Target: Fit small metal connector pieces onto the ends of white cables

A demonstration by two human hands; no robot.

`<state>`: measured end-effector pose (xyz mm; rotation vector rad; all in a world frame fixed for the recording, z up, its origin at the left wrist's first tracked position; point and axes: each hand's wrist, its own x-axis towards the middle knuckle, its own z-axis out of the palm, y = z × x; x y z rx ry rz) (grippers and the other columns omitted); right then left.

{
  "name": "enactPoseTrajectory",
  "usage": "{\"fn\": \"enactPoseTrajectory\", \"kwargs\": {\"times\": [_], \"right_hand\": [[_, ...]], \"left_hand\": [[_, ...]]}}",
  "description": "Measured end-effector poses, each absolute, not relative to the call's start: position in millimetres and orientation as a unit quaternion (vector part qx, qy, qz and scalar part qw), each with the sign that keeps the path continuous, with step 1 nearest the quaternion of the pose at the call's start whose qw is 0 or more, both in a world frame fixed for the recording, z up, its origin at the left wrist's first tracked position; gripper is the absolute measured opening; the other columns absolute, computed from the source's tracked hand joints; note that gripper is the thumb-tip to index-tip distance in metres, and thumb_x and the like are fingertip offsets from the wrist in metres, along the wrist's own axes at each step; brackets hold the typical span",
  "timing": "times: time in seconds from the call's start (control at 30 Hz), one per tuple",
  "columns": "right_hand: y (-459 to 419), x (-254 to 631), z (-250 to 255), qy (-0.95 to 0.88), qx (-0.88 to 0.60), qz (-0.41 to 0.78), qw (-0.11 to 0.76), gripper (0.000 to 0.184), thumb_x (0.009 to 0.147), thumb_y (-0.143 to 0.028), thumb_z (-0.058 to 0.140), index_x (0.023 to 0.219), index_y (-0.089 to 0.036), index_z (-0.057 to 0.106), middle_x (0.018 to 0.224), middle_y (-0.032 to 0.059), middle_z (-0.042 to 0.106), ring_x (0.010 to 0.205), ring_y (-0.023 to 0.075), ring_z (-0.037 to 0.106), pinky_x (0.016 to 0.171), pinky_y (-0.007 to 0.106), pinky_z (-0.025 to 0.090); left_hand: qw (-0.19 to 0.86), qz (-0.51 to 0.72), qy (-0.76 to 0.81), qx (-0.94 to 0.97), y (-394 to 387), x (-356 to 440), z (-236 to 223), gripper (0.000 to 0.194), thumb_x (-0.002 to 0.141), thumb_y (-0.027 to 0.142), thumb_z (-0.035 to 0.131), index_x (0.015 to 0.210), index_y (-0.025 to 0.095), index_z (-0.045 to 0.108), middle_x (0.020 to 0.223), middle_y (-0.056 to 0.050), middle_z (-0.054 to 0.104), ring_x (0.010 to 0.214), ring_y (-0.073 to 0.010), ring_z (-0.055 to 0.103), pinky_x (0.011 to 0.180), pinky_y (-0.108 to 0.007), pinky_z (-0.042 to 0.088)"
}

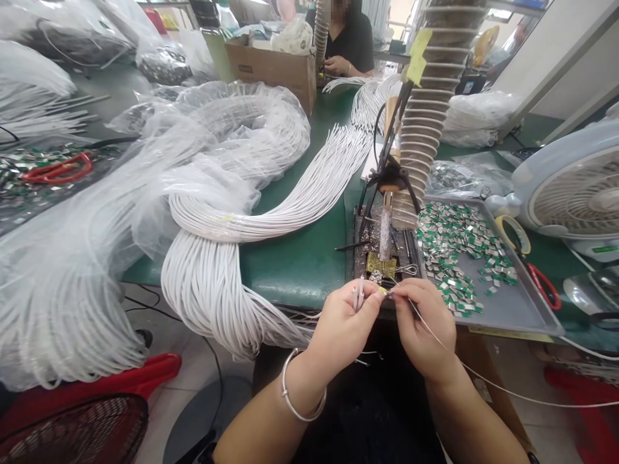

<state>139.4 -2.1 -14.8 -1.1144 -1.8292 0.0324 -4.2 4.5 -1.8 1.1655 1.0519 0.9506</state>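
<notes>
My left hand is closed in a pinch round the ends of thin white cables that stick up between its fingers. Right beside it, my right hand is closed too, pinching a thin solder wire that trails off to the lower right. The two hands meet at a tiny part I cannot make out, just in front of the soldering iron fixed in a black stand at the edge of the green table. A silver bangle circles my left wrist.
A big bundle of white cables, partly in clear plastic, drapes over the table's left. A grey tray of small green circuit boards lies right, with red-handled scissors and a fan. Another person sits opposite behind a cardboard box.
</notes>
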Motion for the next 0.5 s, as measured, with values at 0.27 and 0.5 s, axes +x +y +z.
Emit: {"fn": "enactPoseTrajectory", "kwargs": {"times": [0.27, 0.5], "right_hand": [[-5.6, 138.3, -16.2, -0.751, -0.435, 0.058, 0.493, 0.031, 0.086, -0.006, 0.045, 0.110, -0.019, 0.058, 0.106, 0.0103, 0.068, 0.101, 0.0195, 0.064, 0.084, 0.036, 0.056], [-10.3, 137.8, -18.2, -0.705, -0.467, 0.069, 0.530, 0.031, 0.086, -0.006, 0.047, 0.110, -0.021, 0.060, 0.099, 0.0056, 0.070, 0.093, 0.0169, 0.068, 0.082, 0.032, 0.057]], "left_hand": [[0.640, 0.430, 0.434, 0.466, 6.3, -2.5, 0.1, 0.015, 0.083, 0.028, 0.057, 0.072, 0.016, 0.055, 0.081, -0.003, 0.060, 0.076, -0.0143, 0.052, 0.075, -0.028, 0.042], [0.635, 0.456, 0.432, 0.449, 9.6, -0.5, 3.5, 0.014, 0.081, 0.022, 0.056, 0.068, 0.017, 0.051, 0.087, -0.003, 0.060, 0.080, -0.0137, 0.054, 0.075, -0.026, 0.042]]}}
